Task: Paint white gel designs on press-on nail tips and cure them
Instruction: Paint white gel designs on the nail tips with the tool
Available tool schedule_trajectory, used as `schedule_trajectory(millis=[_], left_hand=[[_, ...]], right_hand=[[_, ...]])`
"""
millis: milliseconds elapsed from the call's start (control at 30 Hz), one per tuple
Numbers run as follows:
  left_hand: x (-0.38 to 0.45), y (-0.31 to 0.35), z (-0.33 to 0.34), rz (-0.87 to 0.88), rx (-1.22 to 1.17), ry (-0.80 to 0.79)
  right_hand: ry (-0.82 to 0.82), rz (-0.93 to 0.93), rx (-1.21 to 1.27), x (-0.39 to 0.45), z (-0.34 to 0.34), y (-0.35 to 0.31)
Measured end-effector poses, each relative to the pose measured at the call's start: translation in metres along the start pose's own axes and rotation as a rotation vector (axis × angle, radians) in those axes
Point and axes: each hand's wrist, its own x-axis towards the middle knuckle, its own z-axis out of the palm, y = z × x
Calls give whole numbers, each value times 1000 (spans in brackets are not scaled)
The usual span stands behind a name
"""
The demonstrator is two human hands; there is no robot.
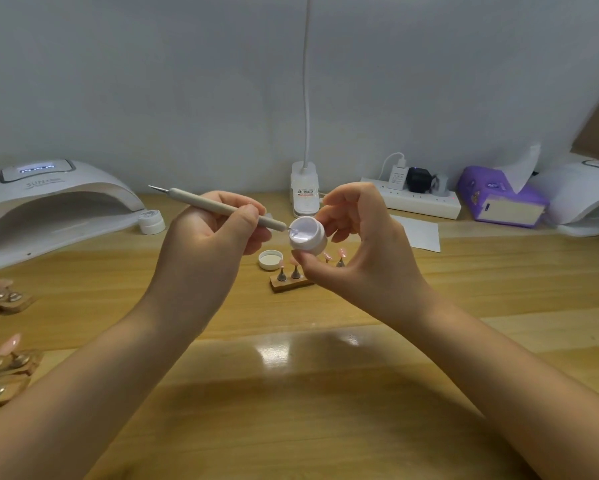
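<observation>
Head view, me on the remote feed:

— What have the hands got?

— My left hand (218, 233) is curled round a grey dotting pen (222, 207), pinching it between thumb and fingers. The pen's fine tip is dipped into a small white gel pot (307, 235). My right hand (364, 244) pinches that pot between thumb and fingertips, raised above the wooden table (325, 375) and tilted toward me.

— And the nail tips?

— Pink nail tips (342, 252) stand on little metal pegs in a wooden holder (289, 284) on the table, just behind and below the pot, partly hidden by my right hand. The pot's lid (270, 259) lies open-side up just left of the holder.

— Lamp?

— One white curing lamp (52, 202) sits far left, display lit. A closed white jar (151, 221) rests at its mouth. More tips on holders (4, 358) sit at the left edge.
</observation>
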Motion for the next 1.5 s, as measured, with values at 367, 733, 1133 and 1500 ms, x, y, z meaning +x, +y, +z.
schedule_trajectory(millis=[367, 733, 1133, 1500], left_hand=[[2, 0, -2, -27, -73, 7], [1, 2, -3, 59, -103, 53], [2, -2, -3, 75, -64, 64], [5, -9, -4, -121, -186, 123]], right_hand=[[22, 29, 31, 0, -1, -1], [45, 62, 66, 0, -1, -1], [65, 89, 83, 2, -4, 0], [63, 71, 50, 2, -3, -2]])
